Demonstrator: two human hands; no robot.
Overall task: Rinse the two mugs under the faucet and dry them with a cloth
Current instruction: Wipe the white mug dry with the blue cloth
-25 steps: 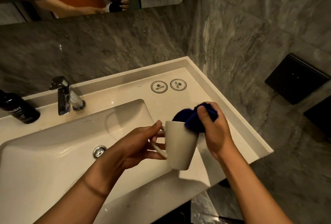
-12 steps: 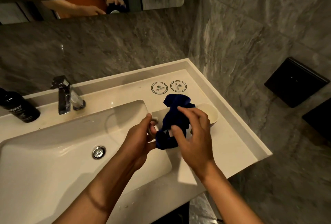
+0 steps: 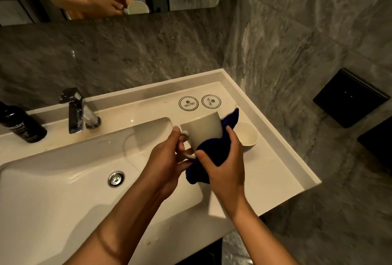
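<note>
My left hand (image 3: 167, 160) grips the handle of a white mug (image 3: 201, 130), held above the counter just right of the basin and tipped so its mouth faces away from me. My right hand (image 3: 222, 165) presses a dark blue cloth (image 3: 214, 148) against the mug's side and bottom. One end of the cloth sticks up behind the mug. A second white mug (image 3: 247, 134) stands upright on the counter to the right, mouth up. The chrome faucet (image 3: 75, 111) is at the back left; no water is visible from it.
The white basin (image 3: 53, 190) with its metal drain (image 3: 116, 178) fills the left. A black bottle (image 3: 21, 125) stands left of the faucet. Two round coasters (image 3: 188, 103) lie at the counter's back. Grey stone walls close the back and right; a mirror hangs above.
The cloth has gone from the mug's mouth to wrapping its outside. The mug was turned, its mouth now pointing away, and the second mug came into sight behind it.
</note>
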